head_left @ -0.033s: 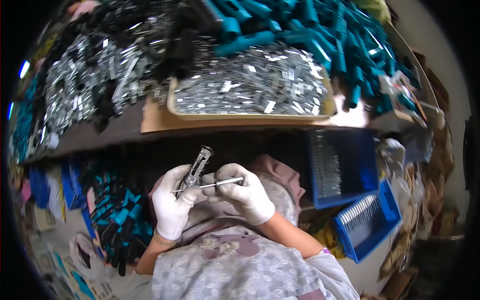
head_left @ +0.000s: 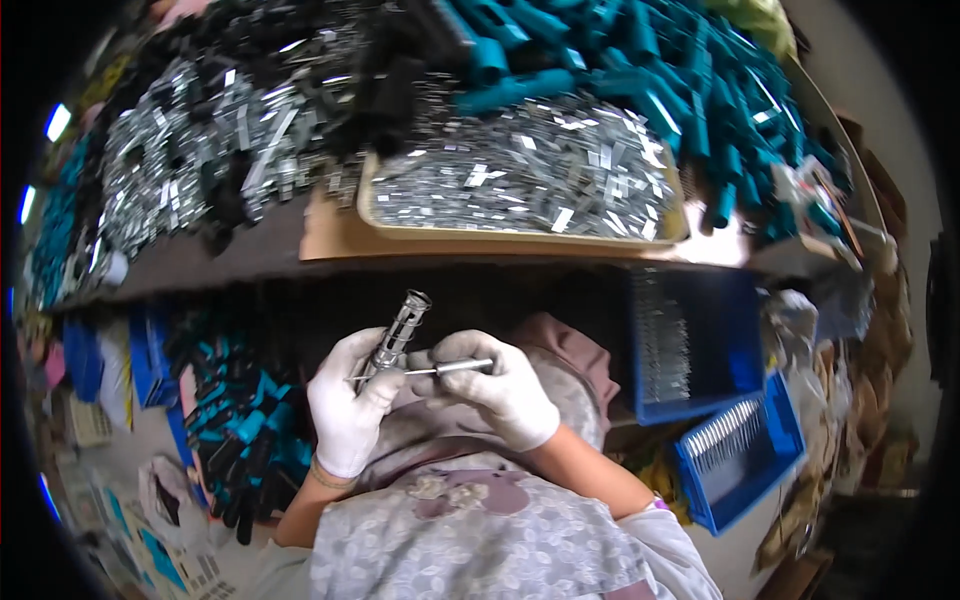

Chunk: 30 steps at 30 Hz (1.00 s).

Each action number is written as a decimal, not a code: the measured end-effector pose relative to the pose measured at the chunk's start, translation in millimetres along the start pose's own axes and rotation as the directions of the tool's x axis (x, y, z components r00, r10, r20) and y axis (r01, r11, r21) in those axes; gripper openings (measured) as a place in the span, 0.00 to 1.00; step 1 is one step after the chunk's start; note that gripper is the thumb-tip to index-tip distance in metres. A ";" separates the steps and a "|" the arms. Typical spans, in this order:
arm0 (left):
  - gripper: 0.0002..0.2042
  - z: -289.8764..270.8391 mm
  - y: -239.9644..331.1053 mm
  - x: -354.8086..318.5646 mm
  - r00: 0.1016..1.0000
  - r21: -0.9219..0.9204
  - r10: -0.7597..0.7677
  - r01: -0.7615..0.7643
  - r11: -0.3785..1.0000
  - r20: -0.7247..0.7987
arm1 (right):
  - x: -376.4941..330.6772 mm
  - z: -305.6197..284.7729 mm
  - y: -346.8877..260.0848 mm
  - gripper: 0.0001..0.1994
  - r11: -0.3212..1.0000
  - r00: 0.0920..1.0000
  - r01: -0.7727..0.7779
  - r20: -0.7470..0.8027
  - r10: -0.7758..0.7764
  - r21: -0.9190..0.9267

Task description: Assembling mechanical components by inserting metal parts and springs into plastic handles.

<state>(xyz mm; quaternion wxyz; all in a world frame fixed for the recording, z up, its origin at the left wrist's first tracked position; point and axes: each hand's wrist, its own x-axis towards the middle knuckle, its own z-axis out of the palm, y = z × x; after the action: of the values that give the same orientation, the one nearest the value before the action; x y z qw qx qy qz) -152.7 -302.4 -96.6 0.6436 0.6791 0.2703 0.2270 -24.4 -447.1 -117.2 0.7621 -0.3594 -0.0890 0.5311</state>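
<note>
My left hand [head_left: 345, 405], in a white glove, is closed round the lower end of a slotted metal cylinder [head_left: 403, 322], which tilts up and to the right. In my right hand [head_left: 505, 395], also gloved in white, is a slim tool with a silver handle [head_left: 465, 366] and a thin metal shaft [head_left: 420, 372]. The shaft points left and reaches the base of the cylinder near my left fingertips. Its far tip shows just past the cylinder; where exactly it touches is too small to tell. Both hands are above my lap.
Ahead on the bench stands a cream tray [head_left: 520, 237] of small flat metal pieces. Teal tubes [head_left: 700, 110] are heaped behind it, and shiny metal parts [head_left: 160, 150] to its left. Two blue bins [head_left: 700, 410] [head_left: 715, 525] hold metal parts at right. Teal and black pieces [head_left: 250, 430] lie at left.
The whole scene has shifted slightly to the right in the picture. My hands keep their hold on the cylinder and the tool, with little visible difference in their pose.
</note>
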 end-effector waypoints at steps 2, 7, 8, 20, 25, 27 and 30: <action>0.19 -10.5 9.6 -3.0 0.996 -0.054 -0.083 0.081 0.995 -0.024 | 2.5 7.6 -9.4 0.17 0.955 0.996 -0.082 0.022 0.092 -0.286; 0.15 -18.1 11.6 -1.0 0.995 -0.002 -0.074 0.074 0.997 -0.073 | 3.2 24.5 -15.4 0.16 0.869 0.991 -0.132 -0.050 0.123 -0.478; 0.15 -18.2 13.0 1.0 0.992 -0.016 -0.114 0.113 0.993 -0.062 | 2.8 22.6 -13.1 0.15 0.839 0.996 -0.094 -0.061 0.073 -0.536; 0.12 -21.2 5.1 9.0 0.993 0.064 -0.116 0.118 0.991 -0.032 | 0.1 20.7 -2.8 0.13 0.818 0.990 -0.064 -0.137 -0.018 -0.572; 0.13 -23.3 2.9 6.4 0.994 0.120 -0.108 0.111 0.987 -0.032 | 4.2 10.9 2.2 0.11 0.828 0.990 -0.120 -0.131 0.057 -0.547; 0.15 -19.2 4.0 3.8 0.991 0.000 -0.137 0.137 0.991 0.013 | 8.2 -3.0 10.0 0.09 0.799 0.995 0.055 -0.035 -0.095 -0.599; 0.16 -16.9 3.3 0.5 0.996 0.103 0.035 -0.043 0.994 0.084 | 5.9 1.1 -3.8 0.07 0.765 0.971 0.074 -0.128 -0.200 -0.639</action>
<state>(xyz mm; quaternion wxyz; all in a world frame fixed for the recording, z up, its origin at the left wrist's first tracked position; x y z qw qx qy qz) -163.2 -289.5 -92.2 0.6133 0.7257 0.2417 0.1970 -19.7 -442.1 -115.4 0.6395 -0.6347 -0.2151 0.3767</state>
